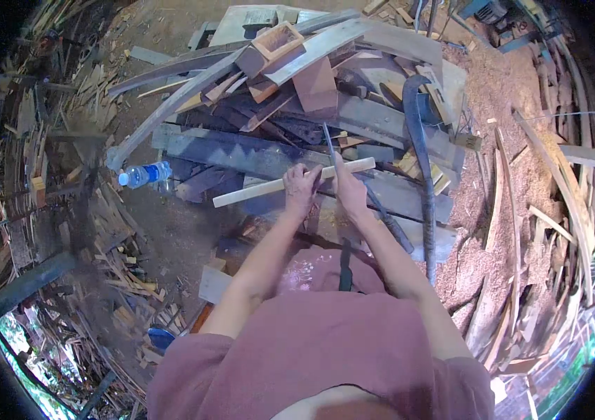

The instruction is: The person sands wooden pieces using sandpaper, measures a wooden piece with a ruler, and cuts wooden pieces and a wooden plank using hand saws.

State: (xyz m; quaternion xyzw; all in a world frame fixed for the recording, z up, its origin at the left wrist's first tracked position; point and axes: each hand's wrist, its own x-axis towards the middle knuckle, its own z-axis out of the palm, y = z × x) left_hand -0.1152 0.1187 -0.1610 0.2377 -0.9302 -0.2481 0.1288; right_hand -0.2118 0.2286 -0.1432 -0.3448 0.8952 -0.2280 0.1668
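Observation:
My left hand [300, 189] is wrapped around a pale, straight wooden stick [252, 192], which lies across in front of me, tilted up toward the right. My right hand [348, 190] is closed around a knife-like tool with a narrow blade [329, 140]; the blade points away from me and the handle is hidden in my grip. The stick's right end passes at my right hand, and I cannot tell whether the blade touches it. Just right of that hand lies a dark-handled tool [397, 231]. A long tool with a hooked, curved blade [416, 126] rests farther right.
Grey planks [234, 150] and offcuts are piled before me, with a hollow wooden box [278, 43] on top. A water bottle [145, 174] lies at the left. Wood shavings [479, 245] cover the right side. Scrap wood [119, 238] is strewn on the left.

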